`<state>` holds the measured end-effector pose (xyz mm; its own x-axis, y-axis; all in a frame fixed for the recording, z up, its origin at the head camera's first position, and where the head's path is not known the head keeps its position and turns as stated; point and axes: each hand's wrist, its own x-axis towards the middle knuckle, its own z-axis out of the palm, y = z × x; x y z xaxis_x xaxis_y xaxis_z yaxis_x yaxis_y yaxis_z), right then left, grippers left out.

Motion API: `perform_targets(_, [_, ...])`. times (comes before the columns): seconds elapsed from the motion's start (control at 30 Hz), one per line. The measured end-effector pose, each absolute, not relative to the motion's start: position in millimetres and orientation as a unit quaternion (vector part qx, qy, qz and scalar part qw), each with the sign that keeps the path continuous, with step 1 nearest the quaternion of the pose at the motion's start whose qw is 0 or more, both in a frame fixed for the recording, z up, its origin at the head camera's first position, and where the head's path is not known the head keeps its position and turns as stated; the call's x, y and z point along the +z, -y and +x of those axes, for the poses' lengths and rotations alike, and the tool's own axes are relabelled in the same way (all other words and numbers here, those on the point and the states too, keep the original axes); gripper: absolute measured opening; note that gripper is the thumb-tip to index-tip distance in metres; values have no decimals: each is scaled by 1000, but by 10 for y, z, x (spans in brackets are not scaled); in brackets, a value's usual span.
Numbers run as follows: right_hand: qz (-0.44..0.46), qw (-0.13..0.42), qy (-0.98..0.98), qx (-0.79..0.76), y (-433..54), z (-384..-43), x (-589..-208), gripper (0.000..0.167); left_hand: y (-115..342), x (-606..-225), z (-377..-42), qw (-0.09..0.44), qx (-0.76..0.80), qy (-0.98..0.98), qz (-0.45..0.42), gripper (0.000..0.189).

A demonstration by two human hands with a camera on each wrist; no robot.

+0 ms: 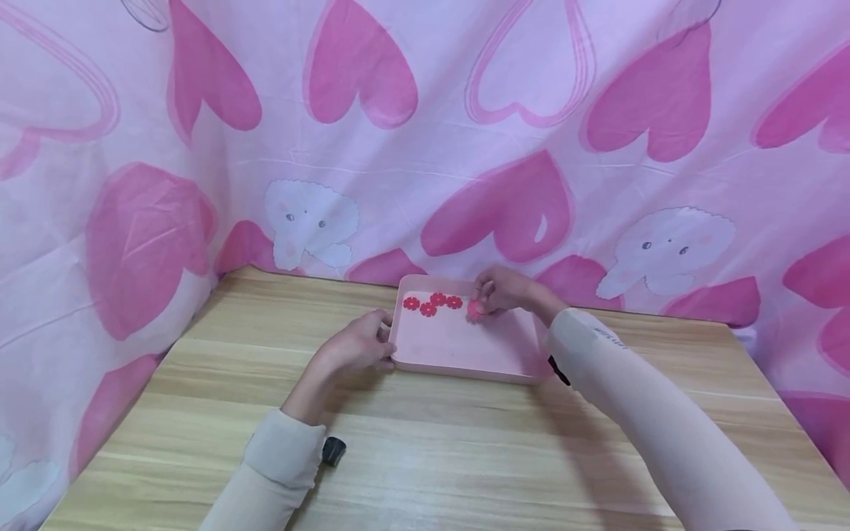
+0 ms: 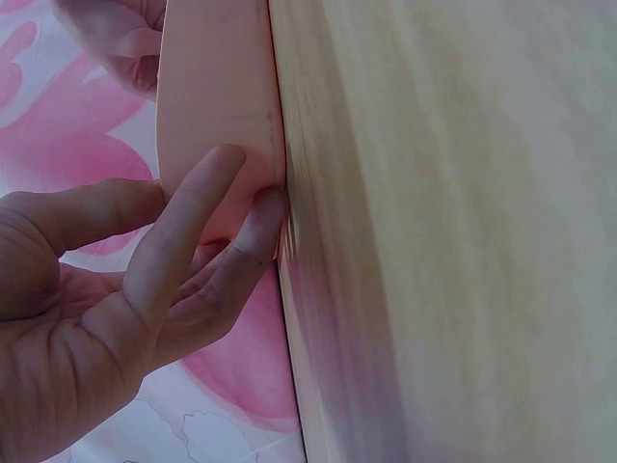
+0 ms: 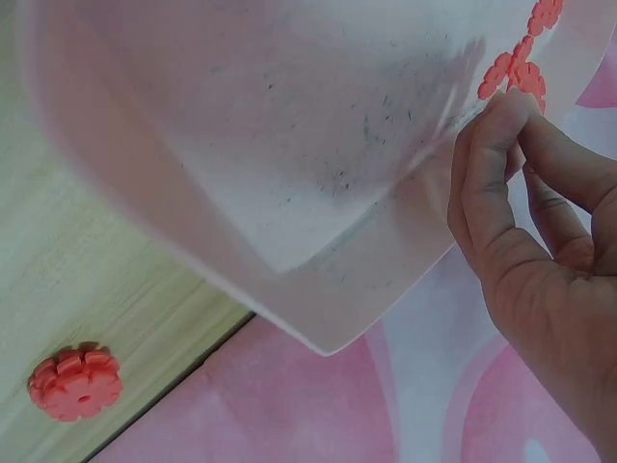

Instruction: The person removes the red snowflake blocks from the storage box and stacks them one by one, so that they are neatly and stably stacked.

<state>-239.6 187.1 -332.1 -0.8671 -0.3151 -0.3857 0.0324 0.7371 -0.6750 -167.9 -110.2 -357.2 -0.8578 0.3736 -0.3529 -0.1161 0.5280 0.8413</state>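
Observation:
My left hand [image 1: 358, 341] holds the left end of a shallow pink tray [image 1: 458, 346], its fingers bent against the outer wall in the left wrist view. Over the tray's far side, my right hand [image 1: 501, 289] pinches a red flower-shaped plastic piece [image 1: 474, 310] between thumb and fingertips. In the right wrist view the fingertips partly hide this piece [image 3: 527, 83]. Several similar red flower pieces [image 1: 428, 310] lie on the tray floor along its far left side.
A small stack of red flower pieces [image 3: 75, 383] sits on the wooden table [image 1: 412, 457] outside the tray, hidden in the head view. A pink heart-patterned cloth [image 1: 398, 162] hangs behind and left of the table.

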Motion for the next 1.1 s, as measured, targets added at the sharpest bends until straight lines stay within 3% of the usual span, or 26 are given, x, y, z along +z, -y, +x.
perform_targets(1.1, [-95,208,-901,-368,-2464,-2258,-3153,26,1105,-3564,-1691,263,477,-834,84,45])
